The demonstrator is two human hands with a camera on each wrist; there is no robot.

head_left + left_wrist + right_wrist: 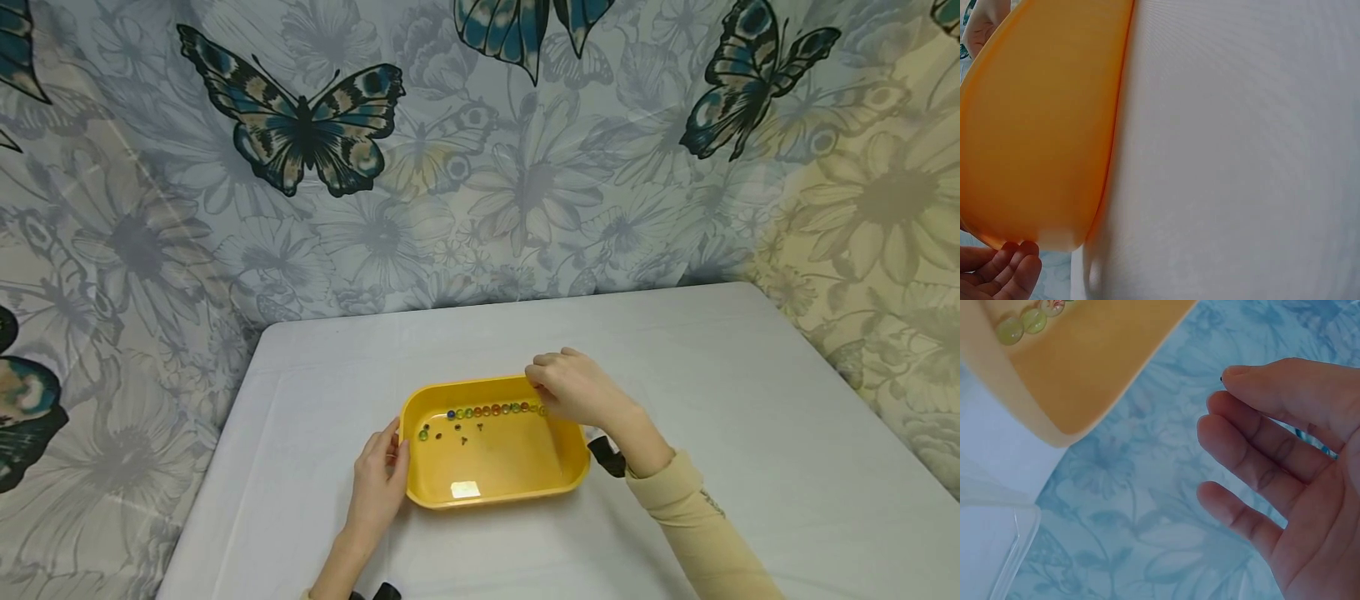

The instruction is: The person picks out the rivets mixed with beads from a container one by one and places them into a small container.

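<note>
A yellow tray [495, 492] sits on the white-covered table, its outer wall filling much of the left wrist view. Along its far side runs a row of coloured glass marbles [496, 410]; another marble [423, 435] lies at the left among several tiny dark bits [464, 441]. My left hand [378, 479] holds the tray's left end, fingertips touching the wall. Above the far right corner of the tray is my right hand [573, 387]. Its thumb and forefinger pinch a tiny dark bit [1221, 379], mostly hidden; the other fingers are loosely bent.
A clear plastic container [1019, 534] shows partly at the lower left of the right wrist view. White cloth [712, 392] covers the table around the tray. Behind stands a backdrop [450, 217] printed with butterflies and flowers.
</note>
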